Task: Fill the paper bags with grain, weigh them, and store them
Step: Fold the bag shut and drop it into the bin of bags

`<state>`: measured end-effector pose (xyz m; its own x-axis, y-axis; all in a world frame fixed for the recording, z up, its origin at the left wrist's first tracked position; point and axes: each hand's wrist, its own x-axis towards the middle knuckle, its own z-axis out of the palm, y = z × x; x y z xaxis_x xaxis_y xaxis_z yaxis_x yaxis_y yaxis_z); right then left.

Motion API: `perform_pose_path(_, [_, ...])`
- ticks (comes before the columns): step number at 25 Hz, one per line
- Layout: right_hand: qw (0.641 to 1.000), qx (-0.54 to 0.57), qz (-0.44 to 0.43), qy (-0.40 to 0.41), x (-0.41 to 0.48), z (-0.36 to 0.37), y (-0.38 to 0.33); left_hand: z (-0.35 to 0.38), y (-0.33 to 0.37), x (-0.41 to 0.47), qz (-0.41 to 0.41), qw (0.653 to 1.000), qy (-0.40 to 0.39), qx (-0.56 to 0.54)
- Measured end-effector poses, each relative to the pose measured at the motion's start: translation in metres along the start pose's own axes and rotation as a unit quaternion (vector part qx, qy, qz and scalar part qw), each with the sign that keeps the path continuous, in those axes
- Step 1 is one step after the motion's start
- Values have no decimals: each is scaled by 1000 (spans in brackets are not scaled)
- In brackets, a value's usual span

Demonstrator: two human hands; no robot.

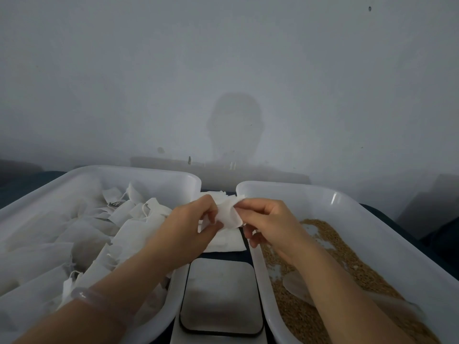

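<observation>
**A paper bag is pinched between two hands, with grain lying to the right**

A small white paper bag (229, 214) is held in the air at the centre of the view, between both hands. The left hand (191, 227) is curled, and the bag's left edge is pinched between its thumb and fingers. The right hand (270, 224) is also curled, and the bag's upper right edge is pinched at its fingertips. The bag is creased, so its long axis cannot be told, nor whether its mouth has been pulled open.

Just beneath the bag, a flat stack of empty bags (228, 242) is seen on the dark surface between two white tubs. Closer to the person, a scale (221, 294) with a bare grey platform is placed in the same gap.

The left tub (149, 170) is heaped with white bags (99, 219), several with strings showing. The right tub (323, 188) is partly covered with brown grain (347, 256), in which what looks like a pale scoop (298, 286) is lying, right under the right forearm.

The coming move is judged to be filling. The grain and scoop lie to the right of the bag and lower down, much nearer the right hand. The bag would probably be kept in the left hand while the right is freed for scooping.
</observation>
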<state>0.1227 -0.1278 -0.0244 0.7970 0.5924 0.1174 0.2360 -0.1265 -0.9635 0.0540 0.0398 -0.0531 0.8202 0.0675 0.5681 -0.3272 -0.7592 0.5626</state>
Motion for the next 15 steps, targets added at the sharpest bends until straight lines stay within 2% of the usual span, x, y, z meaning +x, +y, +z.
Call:
perform_pose_path(2, [999, -33, 10, -10, -2, -1, 0, -1, 1, 0, 4, 1000, -7, -14])
perform_pose_path(5, [999, -18, 35, -9, -3, -3, -1, -3, 2, 0, 4, 1000, -11, -21])
perform_pose_path(11, [999, -11, 25, 46, 1, -10, -3, -1, 2, 2, -16, 998, 56, -19])
perform_pose_path(15, [998, -13, 56, -16, -1, -15, -6, -4, 1, 2, -14, 996, 84, -32])
